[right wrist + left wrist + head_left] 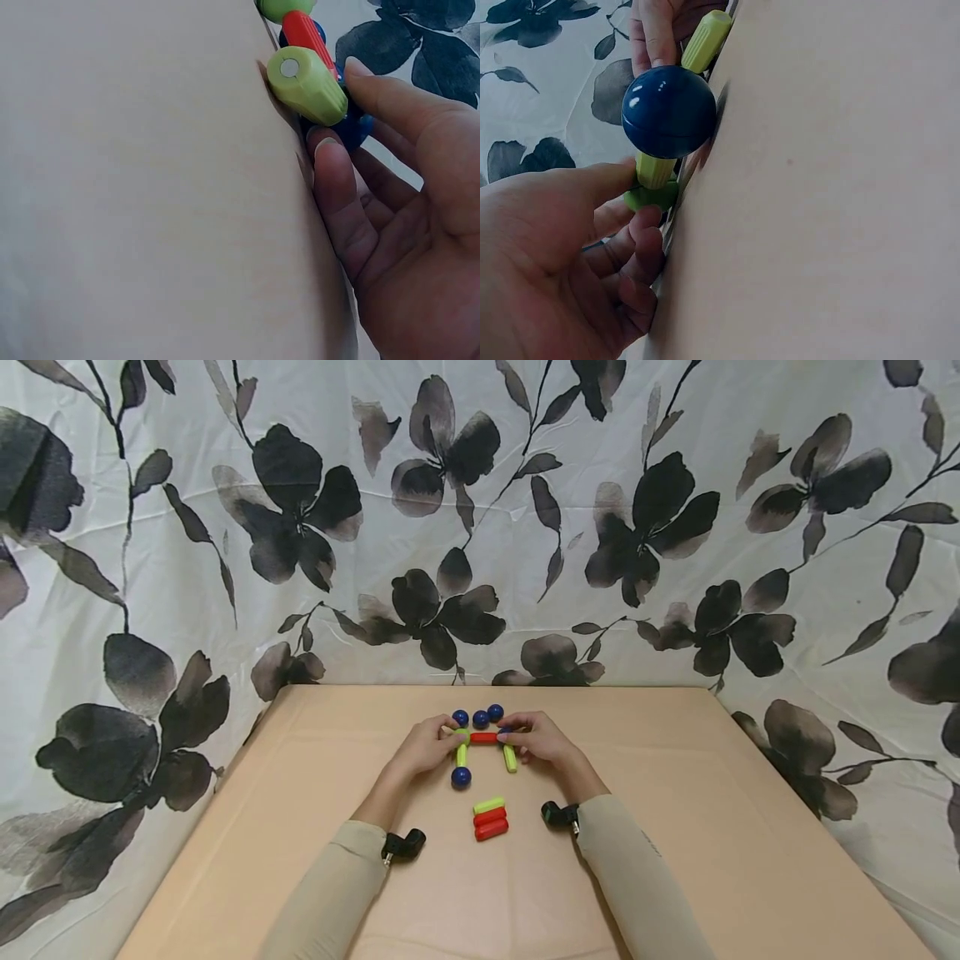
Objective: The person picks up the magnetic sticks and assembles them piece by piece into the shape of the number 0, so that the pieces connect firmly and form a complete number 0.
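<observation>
Head view downward; both wrist views close on rod frame (pixel 483 737).

Spare rods (pixel 490 817) lie nearer than the frame (pixel 483 737).

wide bare counter (pixel 712 827) lies open to either side of the hands. three loose blue balls (pixel 481 717) crowd the far side of the stick frame (pixel 483 746), and three stacked sticks (pixel 490 818) block the near middle between the forearms.
</observation>
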`<control>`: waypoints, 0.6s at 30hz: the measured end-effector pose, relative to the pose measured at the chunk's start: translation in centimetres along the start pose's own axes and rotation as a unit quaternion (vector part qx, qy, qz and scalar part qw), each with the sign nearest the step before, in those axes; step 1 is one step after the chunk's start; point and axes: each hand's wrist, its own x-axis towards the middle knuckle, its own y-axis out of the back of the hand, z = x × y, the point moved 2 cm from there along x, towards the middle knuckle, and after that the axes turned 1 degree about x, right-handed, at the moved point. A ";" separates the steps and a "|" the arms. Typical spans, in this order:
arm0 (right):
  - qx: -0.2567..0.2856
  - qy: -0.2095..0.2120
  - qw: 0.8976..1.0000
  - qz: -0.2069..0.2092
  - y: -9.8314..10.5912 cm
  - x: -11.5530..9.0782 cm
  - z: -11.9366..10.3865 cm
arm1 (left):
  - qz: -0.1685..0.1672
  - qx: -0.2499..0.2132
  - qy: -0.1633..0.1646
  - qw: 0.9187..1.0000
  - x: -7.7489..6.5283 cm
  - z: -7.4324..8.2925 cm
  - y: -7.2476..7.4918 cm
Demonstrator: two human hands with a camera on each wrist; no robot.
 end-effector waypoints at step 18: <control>-0.026 -0.019 0.996 0.083 1.2 1.0 -0.1 | 0.006 -0.012 0.028 1.000 -0.1 -0.3 -0.5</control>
